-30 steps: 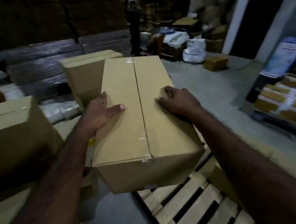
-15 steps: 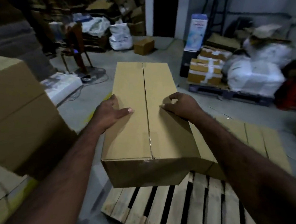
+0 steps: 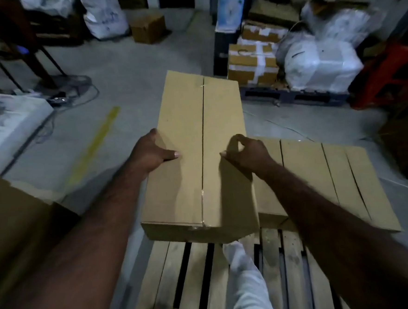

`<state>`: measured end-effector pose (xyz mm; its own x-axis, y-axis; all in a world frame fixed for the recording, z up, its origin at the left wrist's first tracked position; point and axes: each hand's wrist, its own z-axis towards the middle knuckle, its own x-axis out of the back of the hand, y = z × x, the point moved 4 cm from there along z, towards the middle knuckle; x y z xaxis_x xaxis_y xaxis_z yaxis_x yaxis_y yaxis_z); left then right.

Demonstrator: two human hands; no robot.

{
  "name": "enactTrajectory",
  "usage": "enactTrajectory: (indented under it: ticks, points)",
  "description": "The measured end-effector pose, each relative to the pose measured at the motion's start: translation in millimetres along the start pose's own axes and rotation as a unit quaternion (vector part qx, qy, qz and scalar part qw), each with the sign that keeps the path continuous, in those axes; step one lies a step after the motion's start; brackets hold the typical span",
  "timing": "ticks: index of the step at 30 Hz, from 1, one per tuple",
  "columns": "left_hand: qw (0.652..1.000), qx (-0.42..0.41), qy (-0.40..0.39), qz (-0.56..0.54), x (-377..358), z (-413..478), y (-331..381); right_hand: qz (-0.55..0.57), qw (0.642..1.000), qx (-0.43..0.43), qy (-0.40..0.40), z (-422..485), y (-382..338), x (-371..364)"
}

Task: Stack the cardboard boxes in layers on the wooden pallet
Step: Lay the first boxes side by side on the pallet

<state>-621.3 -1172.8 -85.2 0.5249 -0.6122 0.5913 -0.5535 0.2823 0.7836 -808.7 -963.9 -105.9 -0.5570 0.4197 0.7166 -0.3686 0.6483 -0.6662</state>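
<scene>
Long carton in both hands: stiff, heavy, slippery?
Probably stiff: the carton shows straight edges and no sag between the left hand and right hand. Likely light for its size, since grips at its upper edges seem to hold it. Smooth cardboard, no handles, so it may slip.

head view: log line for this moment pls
left hand grips carried box left side | right hand grips right edge | box held over wooden pallet | beside laid boxes

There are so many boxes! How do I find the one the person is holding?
Find the wooden pallet at the bottom of the picture. Over its far left part is a long cardboard box, with the left hand and right hand gripping its two sides. Unlike the lower boxes on its right, it has hands on it.
</scene>
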Motion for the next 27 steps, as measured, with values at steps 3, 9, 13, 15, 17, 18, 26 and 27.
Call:
enactTrajectory:
  ticks: [3, 9, 13, 15, 17, 18, 26, 27]
  points:
    - [0.999, 0.041, -0.004, -0.006, -30.1, 67.6, -27.2, -0.010, 0.999, -0.009, -0.031, 59.9, 22.6, -29.4]
    - [0.992, 0.098, -0.046, -0.069, -128.2, 201.9, -107.6, -0.042, 0.996, -0.051, -0.067, 183.9, 110.1, -106.8]
    - [0.986, 0.120, -0.071, -0.091, -206.3, 271.1, -169.3, -0.061, 0.990, -0.095, -0.085, 259.2, 179.7, -152.8]
    - [0.984, 0.127, -0.078, -0.095, -237.8, 296.4, -196.4, -0.069, 0.987, -0.109, -0.092, 284.4, 204.7, -171.1]
    - [0.982, 0.139, -0.082, -0.102, -262.3, 310.9, -219.3, -0.074, 0.986, -0.122, -0.090, 299.6, 225.3, -186.1]
    - [0.980, 0.146, -0.084, -0.105, -273.6, 316.9, -230.5, -0.081, 0.985, -0.124, -0.087, 306.4, 234.8, -193.0]
    - [0.976, 0.153, -0.088, -0.125, -326.5, 319.5, -284.7, -0.078, 0.984, -0.146, -0.070, 312.7, 287.1, -232.7]
    - [0.975, 0.154, -0.086, -0.132, -330.9, 318.1, -289.3, -0.081, 0.983, -0.150, -0.070, 310.6, 291.9, -237.3]
